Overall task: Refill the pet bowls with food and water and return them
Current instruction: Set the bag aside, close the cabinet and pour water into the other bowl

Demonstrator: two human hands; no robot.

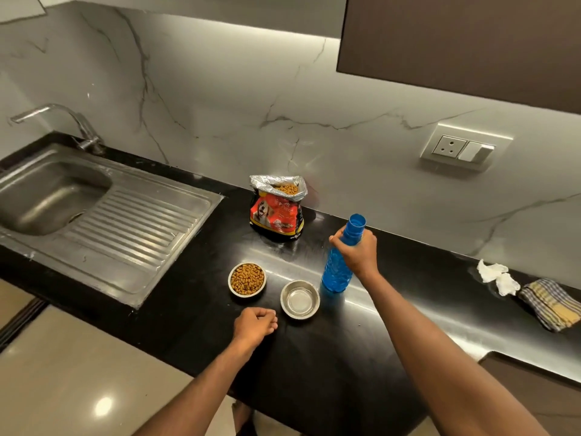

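Two steel pet bowls stand on the black counter (314, 372). The left bowl (247, 280) is full of brown kibble. The right bowl (300, 299) looks to hold clear water. A blue plastic bottle (338, 269) stands upright just right of the water bowl, its mouth uncapped. My right hand (358, 251) is wrapped around the bottle's neck. My left hand (256, 324) rests on the counter as a closed fist, just in front of and between the bowls; whether it hides anything I cannot tell. An open bag of dog food (276, 212) stands behind the bowls near the wall.
A steel sink (41, 196) with a ribbed drainboard and tap (81, 127) fills the counter's left. Crumpled white tissues (498, 276) and a folded checked cloth (553, 305) lie at the right. A wall socket (462, 149) sits above them. A dark cabinet hangs overhead at right.
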